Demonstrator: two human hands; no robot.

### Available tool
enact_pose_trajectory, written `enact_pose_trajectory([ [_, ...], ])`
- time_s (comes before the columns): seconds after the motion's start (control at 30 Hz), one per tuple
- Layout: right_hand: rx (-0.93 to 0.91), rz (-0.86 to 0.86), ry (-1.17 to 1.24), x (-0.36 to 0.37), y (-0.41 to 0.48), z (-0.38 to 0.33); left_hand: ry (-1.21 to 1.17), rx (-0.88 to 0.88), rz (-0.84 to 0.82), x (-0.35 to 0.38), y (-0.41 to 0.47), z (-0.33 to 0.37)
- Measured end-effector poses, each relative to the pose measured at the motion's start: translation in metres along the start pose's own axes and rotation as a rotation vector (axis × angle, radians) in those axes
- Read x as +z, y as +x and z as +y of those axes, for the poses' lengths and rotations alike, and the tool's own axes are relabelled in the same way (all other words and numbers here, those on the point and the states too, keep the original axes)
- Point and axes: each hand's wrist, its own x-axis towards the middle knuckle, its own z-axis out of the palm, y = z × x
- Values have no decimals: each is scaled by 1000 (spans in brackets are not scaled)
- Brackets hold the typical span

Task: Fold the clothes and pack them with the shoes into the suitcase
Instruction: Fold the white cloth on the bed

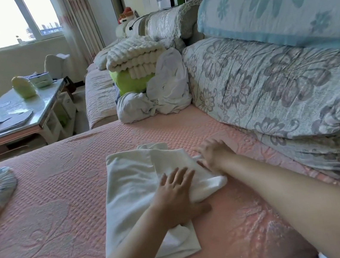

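Pink quilted seat (62,193) across foreground, floral cushions (271,88) banked along right, glass table (13,111) well left, crumpled white clothes (159,99) heaped at far end, part-folded white garment (130,192) mid-seat, left hand (176,198) pressing it flat, fingers spread, right hand (213,155) blurred on fold, fingers splayed

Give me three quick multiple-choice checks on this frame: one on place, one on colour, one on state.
1. Where does the white garment lie?
A. on the pink cover
B. on the glass table
C. in a suitcase

2. What colour is the cushion under the ribbed blanket?
A. red
B. green
C. black

3. How is the left hand?
A. flat on the garment
B. clenched in the air
C. holding a shoe

Answers:
1 A, the garment is spread on the cover.
2 B, bright green shows beneath the blanket.
3 A, its straight fingers press the garment.
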Motion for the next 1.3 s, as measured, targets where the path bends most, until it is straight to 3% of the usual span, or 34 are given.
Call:
enact_pose_trajectory([
  [0.17, 180, 268, -108, -3, 5, 18, -51, -46, -52, 3, -1, -10],
  [0.27, 309, 156, -164, -2, 4, 31, -5, -50, -180, 1, 3, -4],
  [0.33, 242, 192, -158, -1, 2, 32, 7, -34, -195, -5, 6, 3],
  [0.43, -41, 321, -90, 1, 0, 33, 48, 122, -81, -14, 11, 19],
  [0.5, -96, 190, 36, 1, -2, 32, 33, 219, -71, -16, 14, 34],
  [0.6, -49, 87, 144, 2, -5, 30, -54, 175, -115, -14, 20, 55],
  [0.77, 63, 5, 32, 0, -5, 28, 189, 142, 19, -24, 32, 65],
  [0.83, 115, -1, -8, -9, -6, 26, -32, 76, 103, -27, 31, 59],
  [0.9, 179, -11, 13, -20, -8, 25, -292, -17, 288, -35, 25, 52],
  [0.97, 264, -33, 174, -31, -9, 20, -432, -148, 404, -47, 14, 38],
  [1.1, 368, -45, 854, -52, -3, -2, -664, -401, 424, -66, -15, -2],
  [1.2, 294, -64, 1203, -70, 3, -39, -896, -514, 386, -77, -38, -27],
  [1.3, 163, -151, 1411, -75, 8, -88, -956, -611, 277, -80, -59, -52],
])
